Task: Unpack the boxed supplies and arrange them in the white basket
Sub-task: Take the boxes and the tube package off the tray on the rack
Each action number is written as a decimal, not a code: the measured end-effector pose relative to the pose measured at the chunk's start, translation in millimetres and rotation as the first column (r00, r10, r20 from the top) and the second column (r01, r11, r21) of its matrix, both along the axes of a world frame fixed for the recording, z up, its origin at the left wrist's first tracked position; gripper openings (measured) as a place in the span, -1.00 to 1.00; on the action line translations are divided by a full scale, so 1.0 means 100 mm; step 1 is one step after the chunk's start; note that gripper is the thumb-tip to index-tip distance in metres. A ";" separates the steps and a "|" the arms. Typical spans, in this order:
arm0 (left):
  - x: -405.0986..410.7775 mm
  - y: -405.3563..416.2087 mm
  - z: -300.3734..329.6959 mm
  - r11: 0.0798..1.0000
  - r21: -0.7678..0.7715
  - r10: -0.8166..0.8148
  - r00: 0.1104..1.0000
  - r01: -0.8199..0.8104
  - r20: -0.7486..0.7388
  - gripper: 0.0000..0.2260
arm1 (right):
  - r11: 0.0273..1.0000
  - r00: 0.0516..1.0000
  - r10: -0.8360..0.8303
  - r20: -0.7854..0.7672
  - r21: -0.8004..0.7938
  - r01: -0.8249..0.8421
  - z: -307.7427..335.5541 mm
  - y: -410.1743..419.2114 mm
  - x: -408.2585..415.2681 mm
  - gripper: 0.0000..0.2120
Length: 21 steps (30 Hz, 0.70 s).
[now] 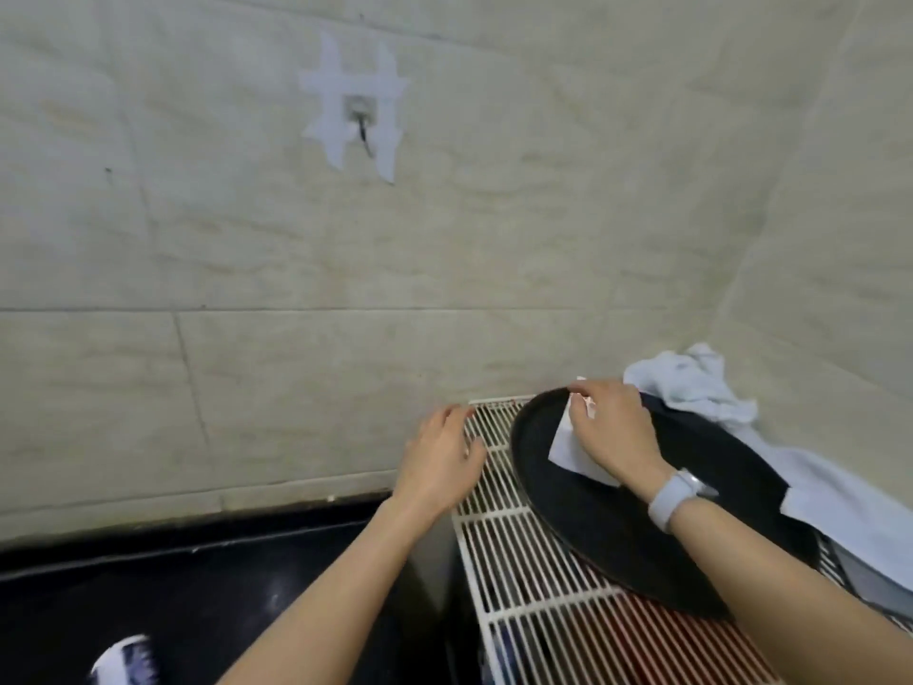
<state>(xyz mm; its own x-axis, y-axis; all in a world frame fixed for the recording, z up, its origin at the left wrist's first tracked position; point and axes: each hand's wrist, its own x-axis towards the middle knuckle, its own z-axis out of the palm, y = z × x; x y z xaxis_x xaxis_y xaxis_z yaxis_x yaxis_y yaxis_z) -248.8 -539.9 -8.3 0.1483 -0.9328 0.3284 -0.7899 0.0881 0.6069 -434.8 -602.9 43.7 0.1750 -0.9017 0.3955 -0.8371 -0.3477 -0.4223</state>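
Observation:
A white wire rack (514, 551) lies flat at the lower right, against the tiled wall. A round black tray (607, 511) rests on it. My right hand (612, 430), a pale watch on its wrist, is shut on a small white paper packet (568, 449) over the tray's far side. My left hand (442, 454) hovers open, fingers spread, at the rack's far left corner and holds nothing. No white basket or box can be made out as such.
A crumpled white towel (691, 383) lies behind the tray and trails along its right side. A taped hook (360, 121) sticks to the tiled wall above. Black floor (173, 600) lies at lower left with a white shoe tip (123, 660).

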 end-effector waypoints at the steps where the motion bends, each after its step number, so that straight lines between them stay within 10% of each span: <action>1: -0.14 -0.10 -0.03 0.998 0.041 -0.042 0.998 0.041 0.038 -0.56 | 0.998 0.994 -0.053 -0.091 0.040 0.057 -0.03 -0.10 -0.07 -0.68; 5: -0.58 -0.35 -0.22 0.964 0.253 -0.127 0.977 0.081 0.172 -0.51 | 0.929 0.958 -0.030 -0.286 0.345 0.132 -0.27 -0.37 -0.17 -0.49; 12: -0.66 -0.32 -0.46 0.943 0.324 -0.181 0.931 0.073 0.316 -0.55 | 0.944 0.852 0.124 -0.509 0.326 0.058 -0.19 -0.53 -0.40 -0.50; 17: -0.70 -0.28 -0.46 0.947 0.314 -0.162 0.938 0.061 0.308 -0.53 | 0.916 0.913 -0.090 -0.397 0.327 0.233 -0.15 -0.59 -0.20 -0.22; 21: -0.67 -0.24 -0.49 0.950 0.311 -0.114 0.952 0.021 0.285 -0.49 | 0.935 0.909 -0.097 -0.405 0.275 0.222 -0.27 -0.57 -0.07 -0.36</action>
